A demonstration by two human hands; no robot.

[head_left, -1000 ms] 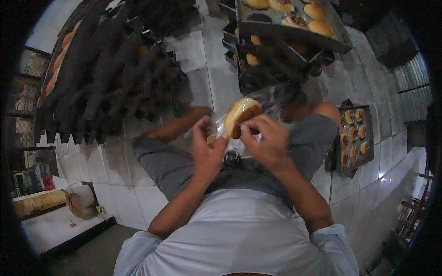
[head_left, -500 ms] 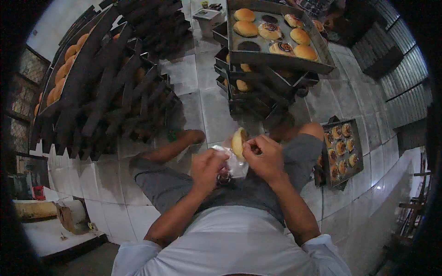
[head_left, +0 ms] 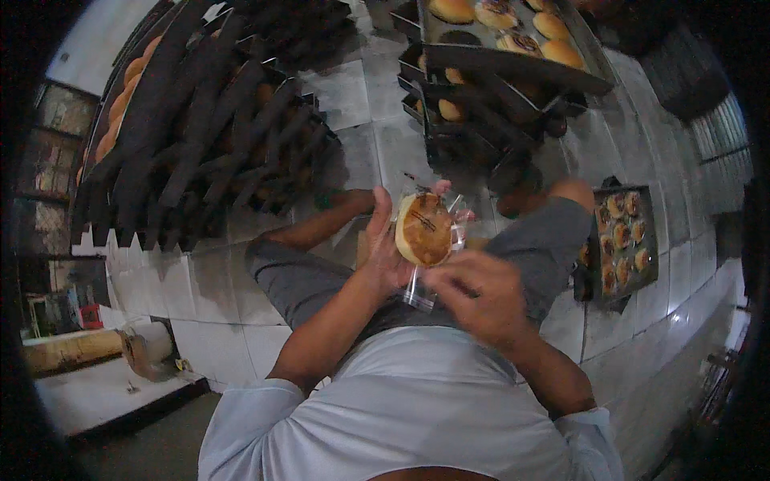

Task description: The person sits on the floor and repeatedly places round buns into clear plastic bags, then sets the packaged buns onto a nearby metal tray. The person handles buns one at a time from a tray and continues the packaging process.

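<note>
A round, flat bun [head_left: 426, 230] with a browned face and pale side sits inside a clear plastic bag [head_left: 419, 295] above my lap. My left hand [head_left: 387, 248] cradles it from the left and beneath, its thumb stretched up and fingertips showing past the bun's far right side. Dark printing marks the bag over the bun. Close to the bag's lower right edge is my right hand [head_left: 481, 293], fingers curled and blurred; whether they grip the plastic cannot be made out.
Stacked dark trays [head_left: 233, 136] of buns rise at the left. Another tray stack [head_left: 513, 60], topped with loose and bagged buns, stands ahead to the right. A small tray [head_left: 648, 268] of bagged buns lies on the tiled floor [head_left: 345, 100] beyond my right knee.
The bun, held edge-on by my right hand beside the bag before, is now inside the bag on my left palm. My right hand has moved down beside it. The view has shifted.
</note>
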